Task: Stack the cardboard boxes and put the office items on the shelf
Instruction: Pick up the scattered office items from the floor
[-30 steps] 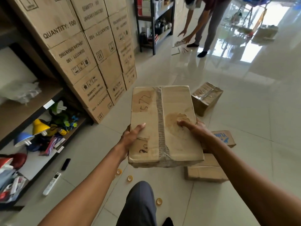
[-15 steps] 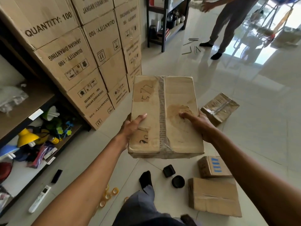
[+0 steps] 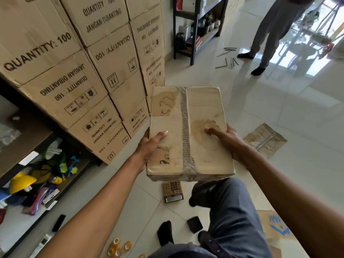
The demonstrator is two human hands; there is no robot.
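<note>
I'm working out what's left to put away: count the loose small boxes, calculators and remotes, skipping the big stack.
Small boxes: 3, the held box in left hand and right hand, a crumpled box and a blue-printed box on the floor.
Calculators: 1, the calculator.
Remotes: 2, white remote, black remote.
Total: 6.

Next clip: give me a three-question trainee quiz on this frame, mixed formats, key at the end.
1. True or false: the taped cardboard box is resting on the floor.
2. Which hands grip it? A) left hand only B) right hand only C) both
3. Fill in: the calculator lies on the ____, below the held box.

Key: 1 false, it is held up in the air; 2 C; 3 floor.
</note>
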